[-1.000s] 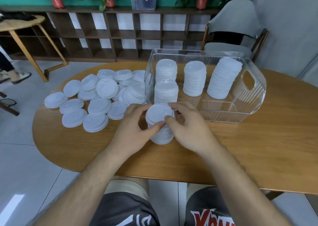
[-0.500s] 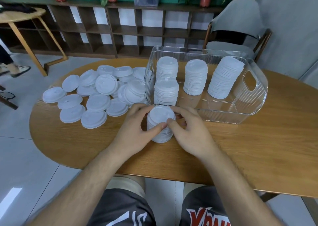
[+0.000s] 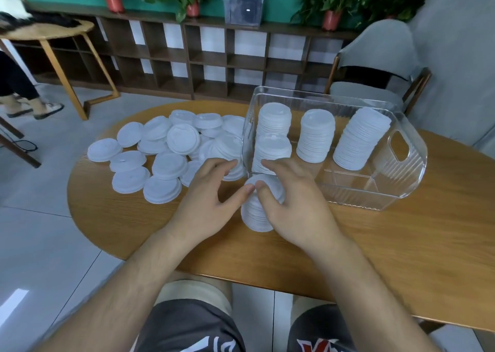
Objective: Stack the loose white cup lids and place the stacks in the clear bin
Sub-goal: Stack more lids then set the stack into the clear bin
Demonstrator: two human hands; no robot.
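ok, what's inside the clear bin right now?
The clear bin holds four stacks of white lids: a far-left stack, a near-left stack in front of it, a middle stack, and a leaning right stack. The right hand covers the near-left stack's base.

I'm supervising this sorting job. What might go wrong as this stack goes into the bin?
1. The stack, gripped by the right hand with the left hand only touching it, may spill while clearing the bin wall.
2. The leaning stack inside could topple if bumped.
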